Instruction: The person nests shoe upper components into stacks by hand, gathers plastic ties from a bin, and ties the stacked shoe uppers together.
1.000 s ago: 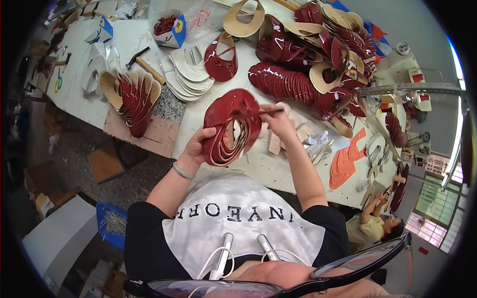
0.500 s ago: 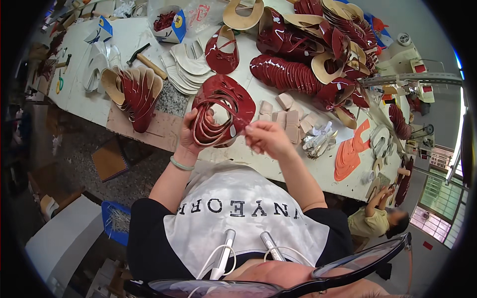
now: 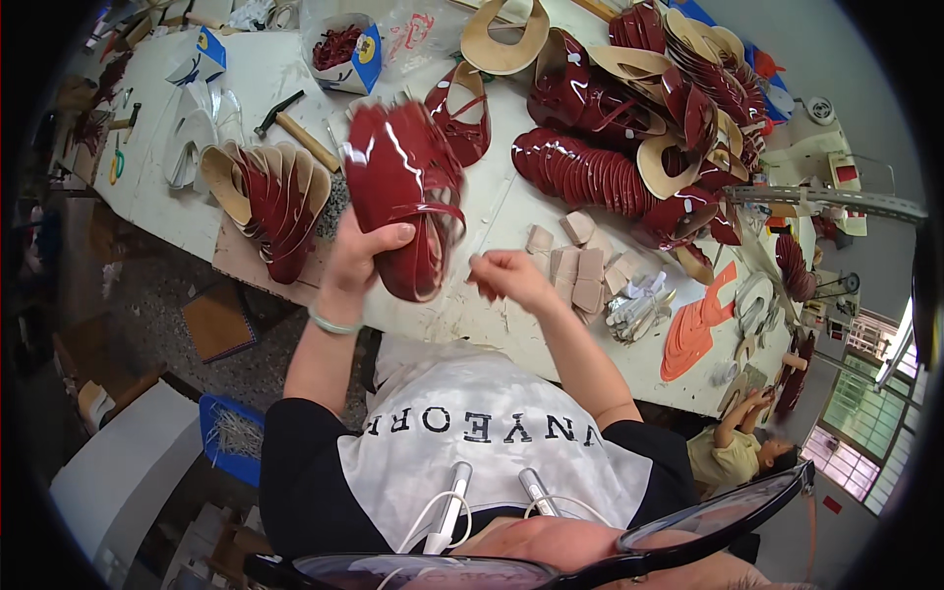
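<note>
My left hand (image 3: 359,254) grips a stack of glossy dark red shoe uppers (image 3: 395,172), its thumb across their near side. A thin red strap crosses the stack, which is held tilted above the table. To the right, apart from the stack, my right hand (image 3: 516,279) has its fingers curled and pinched together; whatever they may hold cannot be made out. Behind the held stack, another red upper (image 3: 462,123) lies on the table, partly hidden. Beige foam-like blocks (image 3: 580,270) lie just beyond my right hand.
Nested red uppers (image 3: 280,211) stand at the table's left edge, near a hammer (image 3: 307,143). More red uppers (image 3: 580,172) are piled at the far right. Orange pieces (image 3: 698,324) lie near a silvery bundle (image 3: 639,307). Another person (image 3: 733,447) sits at lower right.
My left hand has raised and turned the stack, so its glossy outer side shows instead of the central opening. My right hand has come off the stack, drawn slightly down and left.
</note>
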The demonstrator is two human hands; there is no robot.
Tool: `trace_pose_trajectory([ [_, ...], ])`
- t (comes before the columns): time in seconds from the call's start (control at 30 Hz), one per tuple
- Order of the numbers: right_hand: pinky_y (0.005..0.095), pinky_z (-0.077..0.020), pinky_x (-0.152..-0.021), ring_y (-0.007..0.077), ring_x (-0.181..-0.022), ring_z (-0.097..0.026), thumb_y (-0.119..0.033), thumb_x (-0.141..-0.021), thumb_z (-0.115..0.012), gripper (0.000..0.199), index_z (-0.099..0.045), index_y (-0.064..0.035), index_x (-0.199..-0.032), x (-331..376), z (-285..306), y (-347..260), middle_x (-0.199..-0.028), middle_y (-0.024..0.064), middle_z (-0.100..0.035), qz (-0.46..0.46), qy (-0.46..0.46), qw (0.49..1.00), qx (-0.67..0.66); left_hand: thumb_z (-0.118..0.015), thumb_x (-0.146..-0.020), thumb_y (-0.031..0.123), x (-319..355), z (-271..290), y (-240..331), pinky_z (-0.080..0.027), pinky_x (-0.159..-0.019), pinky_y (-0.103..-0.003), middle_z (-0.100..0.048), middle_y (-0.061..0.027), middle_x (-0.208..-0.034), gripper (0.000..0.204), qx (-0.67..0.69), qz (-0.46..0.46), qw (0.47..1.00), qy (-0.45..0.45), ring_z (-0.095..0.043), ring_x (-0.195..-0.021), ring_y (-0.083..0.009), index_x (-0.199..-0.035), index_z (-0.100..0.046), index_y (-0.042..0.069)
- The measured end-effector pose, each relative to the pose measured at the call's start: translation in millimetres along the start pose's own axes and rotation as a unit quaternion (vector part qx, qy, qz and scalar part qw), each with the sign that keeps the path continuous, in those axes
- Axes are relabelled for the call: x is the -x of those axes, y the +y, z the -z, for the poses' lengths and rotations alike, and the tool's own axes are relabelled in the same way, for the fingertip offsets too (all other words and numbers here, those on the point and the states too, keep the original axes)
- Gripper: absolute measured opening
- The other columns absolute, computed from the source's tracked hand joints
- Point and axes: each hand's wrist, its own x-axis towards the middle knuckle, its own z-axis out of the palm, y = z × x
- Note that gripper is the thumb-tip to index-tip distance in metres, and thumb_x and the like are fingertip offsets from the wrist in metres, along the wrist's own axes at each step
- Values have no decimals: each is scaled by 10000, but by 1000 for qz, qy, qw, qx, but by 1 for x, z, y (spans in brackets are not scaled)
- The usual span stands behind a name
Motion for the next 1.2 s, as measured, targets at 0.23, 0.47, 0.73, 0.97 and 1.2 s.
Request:
trace_pose_trajectory([
  [0.23, 303, -475, -663, 211, -749, -593, -282, -845, -611, 301, -593, 10, -918, -135, 69, 0, -871, 108, -623, 159, 279, 931, 171, -656, -736, 330, -77, 59, 11, -489, -669, -461, -636, -219, -880, 788, -741, -51, 658, 124, -613, -748, -395, -1388, -266, 123],
  [0.47, 393, -449, -842, 328, -956, -566, -197, -803, -631, 309, -578, -8, -1042, -247, 67, -30, -1033, 165, -592, 214, 303, 879, 300, -701, -714, 312, -91, 121, -27, -490, -732, -413, -640, -179, -908, 755, -804, 81, 586, 53, -620, -812, -348, -1346, -355, 84],
  [0.73, 316, -466, -770, 253, -852, -609, -260, -824, -632, 277, -647, -48, -1001, -125, 61, -49, -913, 139, -629, 294, 155, 922, 201, -646, -839, 212, -60, 72, -46, -441, -866, -330, -595, -78, -1111, 477, -203, -41, 960, 188, -552, -990, -192, -1242, -493, 7],
  [0.97, 278, -478, -717, 169, -836, -604, -120, -820, -632, 184, -638, -15, -971, 38, 41, -12, -874, 68, -626, 207, 63, 962, 166, -523, -902, 148, -30, -20, -84, -498, -770, -322, -594, -95, -961, 303, 167, 142, 976, 19, -602, -873, -161, -1167, -480, 6],
  [1.2, 255, -468, -691, 115, -834, -570, -46, -902, -448, 354, -496, -75, -1251, 103, 33, -4, -1146, 88, -540, 306, 59, 930, 197, -437, -858, 121, -5, -44, -78, -507, -548, -327, -586, -99, -788, 203, 45, 278, 959, -26, -597, -581, -189, -972, -522, -25],
])
